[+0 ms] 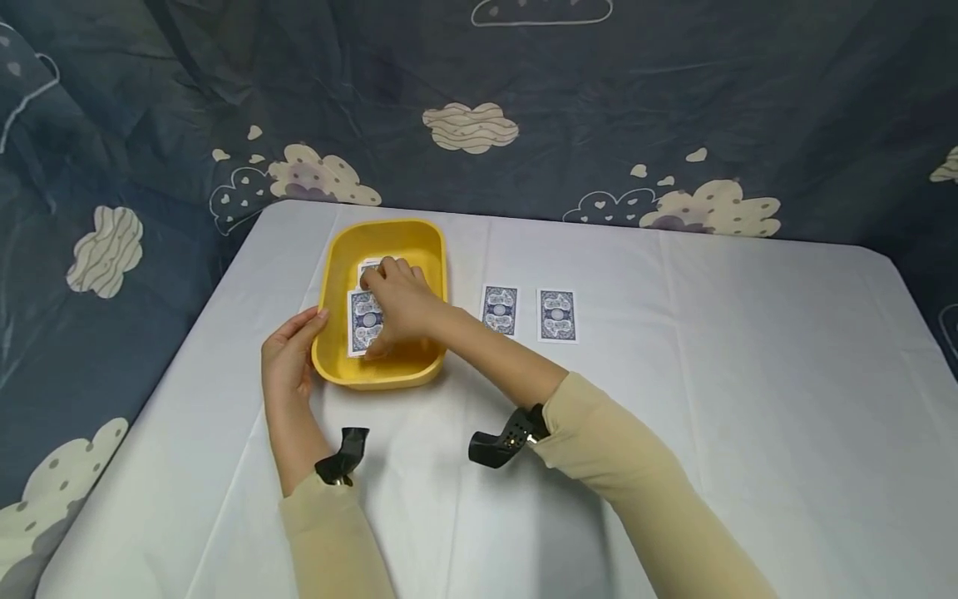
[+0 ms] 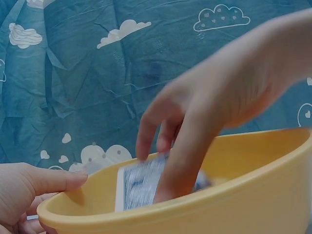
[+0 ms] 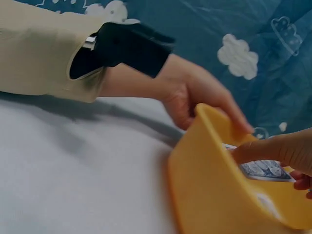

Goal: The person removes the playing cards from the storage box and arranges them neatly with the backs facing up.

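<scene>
A yellow container [image 1: 380, 383] stands on the left of the table, its rim [image 2: 234, 189] close in the left wrist view. My left hand [image 1: 288, 358] grips its left rim, thumb on the rim. Inside it, my right hand [image 1: 404, 308] holds a blue-and-white patterned card [image 1: 362, 323] by its ends, thumb at the near end and fingers at the far one. The card [image 2: 141, 183] looks tilted and blurred in the left wrist view. Just behind it, another card [image 1: 367, 268] lies partly hidden by the fingers.
To the right of the container, two cards lie patterned side up on the white cloth: one [image 1: 499, 310] nearer the container and partly beside my right forearm, the other [image 1: 557, 316] further right. A dark cloth with cloud prints [image 1: 470, 127] hangs behind the table.
</scene>
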`<state>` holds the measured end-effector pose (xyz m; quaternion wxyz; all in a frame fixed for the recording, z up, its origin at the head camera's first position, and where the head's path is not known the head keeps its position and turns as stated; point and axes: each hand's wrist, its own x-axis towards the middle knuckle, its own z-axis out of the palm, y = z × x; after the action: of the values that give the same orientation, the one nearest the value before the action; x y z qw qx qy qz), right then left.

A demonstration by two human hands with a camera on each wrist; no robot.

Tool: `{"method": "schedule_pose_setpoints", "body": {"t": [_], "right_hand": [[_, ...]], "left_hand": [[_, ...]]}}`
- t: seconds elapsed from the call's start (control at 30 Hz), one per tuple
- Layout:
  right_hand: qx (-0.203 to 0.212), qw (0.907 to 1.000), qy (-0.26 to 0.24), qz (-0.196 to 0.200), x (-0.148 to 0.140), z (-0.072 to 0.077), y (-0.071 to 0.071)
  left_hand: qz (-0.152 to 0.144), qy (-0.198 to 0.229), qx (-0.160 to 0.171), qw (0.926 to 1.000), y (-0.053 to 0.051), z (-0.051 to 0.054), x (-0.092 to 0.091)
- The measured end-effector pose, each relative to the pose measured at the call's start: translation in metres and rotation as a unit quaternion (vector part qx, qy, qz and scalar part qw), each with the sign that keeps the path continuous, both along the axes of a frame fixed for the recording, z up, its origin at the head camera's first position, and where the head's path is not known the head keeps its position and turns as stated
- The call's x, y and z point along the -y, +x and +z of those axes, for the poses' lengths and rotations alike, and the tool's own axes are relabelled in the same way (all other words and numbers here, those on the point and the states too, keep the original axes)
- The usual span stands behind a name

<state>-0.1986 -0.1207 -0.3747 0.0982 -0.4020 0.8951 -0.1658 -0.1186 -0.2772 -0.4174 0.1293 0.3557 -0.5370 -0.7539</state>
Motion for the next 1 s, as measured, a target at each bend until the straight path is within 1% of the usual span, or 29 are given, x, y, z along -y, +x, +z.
{"method": "schedule_pose_setpoints", "body": {"t": [0.13,0.27,0.33,0.47,0.57,0.63,0.73,0.87,1.0], "right_hand": [[-0.004,0.9995,-0.028,-0.012,-0.018,0.016,-0.003],[-0.021,0.9979,-0.054,-0.029,-0.046,0.028,-0.01],[-0.042,0.997,-0.051,-0.041,-0.064,0.032,-0.014],[-0.082,0.9939,-0.018,-0.071,-0.107,0.038,-0.022],[-0.087,0.9909,0.002,-0.102,-0.143,0.039,-0.026],[-0.084,0.9889,0.012,-0.121,-0.167,0.038,-0.029],[-0.076,0.9864,0.031,-0.142,-0.203,0.031,-0.032],[-0.056,0.9844,0.053,-0.158,-0.25,0.017,-0.034],[-0.022,0.984,0.059,-0.167,-0.286,0.002,-0.032]], "left_hand": [[0.003,0.0,0.002,1.0,0.001,0.0,0.0],[0.003,0.001,0.002,1.0,0.002,0.001,0.0],[0.001,0.005,0.0,1.0,0.003,0.001,0.0],[-0.002,0.012,0.002,0.9999,0.003,0.001,0.0],[-0.002,0.011,0.011,0.9999,0.003,0.002,-0.001],[-0.002,0.012,0.014,0.9998,0.002,0.001,-0.001],[-0.002,0.017,0.015,0.9997,0.003,0.001,-0.001],[0.002,0.023,0.013,0.9996,0.003,0.002,-0.001],[0.003,0.005,0.01,0.9999,0.004,0.002,-0.003]]}}
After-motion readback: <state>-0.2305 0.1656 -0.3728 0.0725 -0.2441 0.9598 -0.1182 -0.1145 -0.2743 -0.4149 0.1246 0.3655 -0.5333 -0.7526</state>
